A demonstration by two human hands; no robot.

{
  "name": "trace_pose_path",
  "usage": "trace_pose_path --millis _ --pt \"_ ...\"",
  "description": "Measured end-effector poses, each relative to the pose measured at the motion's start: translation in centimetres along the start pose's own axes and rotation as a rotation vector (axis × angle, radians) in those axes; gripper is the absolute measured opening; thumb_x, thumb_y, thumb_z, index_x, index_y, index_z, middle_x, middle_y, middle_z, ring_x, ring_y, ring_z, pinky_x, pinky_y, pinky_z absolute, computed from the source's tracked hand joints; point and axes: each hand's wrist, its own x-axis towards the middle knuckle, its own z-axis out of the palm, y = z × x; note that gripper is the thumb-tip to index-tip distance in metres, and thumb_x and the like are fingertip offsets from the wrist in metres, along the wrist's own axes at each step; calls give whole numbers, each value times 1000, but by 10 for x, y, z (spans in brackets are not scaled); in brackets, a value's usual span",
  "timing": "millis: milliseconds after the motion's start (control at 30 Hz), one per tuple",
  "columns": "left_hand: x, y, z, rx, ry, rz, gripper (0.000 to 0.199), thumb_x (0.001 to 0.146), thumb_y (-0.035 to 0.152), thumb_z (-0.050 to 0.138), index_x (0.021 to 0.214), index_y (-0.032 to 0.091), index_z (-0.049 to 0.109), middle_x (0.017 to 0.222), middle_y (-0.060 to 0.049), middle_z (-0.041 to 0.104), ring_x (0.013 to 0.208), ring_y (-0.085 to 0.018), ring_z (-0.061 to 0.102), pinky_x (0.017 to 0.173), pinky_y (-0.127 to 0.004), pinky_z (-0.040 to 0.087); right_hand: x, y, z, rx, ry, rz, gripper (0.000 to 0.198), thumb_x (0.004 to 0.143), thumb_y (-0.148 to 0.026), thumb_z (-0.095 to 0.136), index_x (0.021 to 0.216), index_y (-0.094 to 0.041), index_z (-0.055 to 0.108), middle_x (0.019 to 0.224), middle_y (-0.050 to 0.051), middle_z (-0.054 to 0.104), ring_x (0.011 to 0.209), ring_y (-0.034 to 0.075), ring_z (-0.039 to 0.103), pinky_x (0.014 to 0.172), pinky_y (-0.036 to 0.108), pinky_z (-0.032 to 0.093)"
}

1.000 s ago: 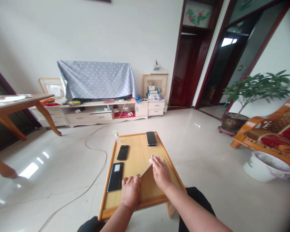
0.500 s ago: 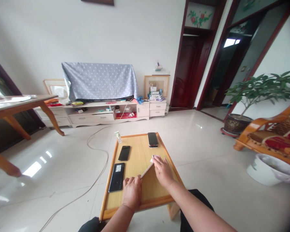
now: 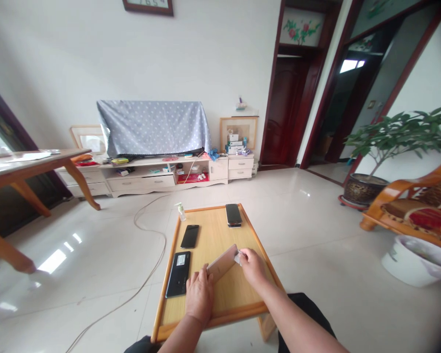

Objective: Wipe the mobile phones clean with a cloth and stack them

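Note:
A thin pinkish phone (image 3: 222, 263) is held tilted just above the small wooden table (image 3: 228, 308). My left hand (image 3: 199, 294) grips its near-left end, fingers closed over the edge. At the opposite end, my right hand (image 3: 253, 267) pinches a small white wipe (image 3: 237, 257) close against the phone's corner. To the left lie a large black phone (image 3: 178, 274) with a pale label and a smaller black phone (image 3: 190, 237). A stack of dark phones (image 3: 233, 215) rests near the far right corner.
A clear pump bottle (image 3: 181, 212) stands at the table's far left corner. A cable (image 3: 164, 245) runs over the floor to the left. Beyond are a low white cabinet (image 3: 143, 183), a larger wooden table (image 3: 59, 159) and a white bucket (image 3: 407, 262).
The phone has turned from edge-on to showing its broad pinkish face. My right hand's fingers went from stretched along its end to pinching the white wipe there. The camera view shifted slightly.

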Motion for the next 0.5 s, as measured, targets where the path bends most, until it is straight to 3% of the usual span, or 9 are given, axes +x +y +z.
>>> trace_pose_path --millis 100,267,500 --pt "0 0 1 -7 -4 -11 47 100 32 30 141 15 46 118 -12 69 114 -26 57 94 -38 36 0 -2 8 8 -2 -32 25 91 -38 48 97 -23 67 109 7 71 101 22 65 86 31 48" --pt "1 3 0 43 -30 -59 51 99 35 32 147 17 42 124 -13 68 117 -27 54 96 -39 34 -1 -1 15 8 -31 -16 24 91 -38 46 90 -23 65 89 2 72 82 20 66 69 28 47" --pt "2 13 -10 115 -117 -62 47 100 37 32 139 22 52 128 -11 63 114 -27 51 95 -38 33 -11 7 4 -39 -5 18 23 91 -38 47 87 -24 65 87 2 72 81 19 65 68 27 44"
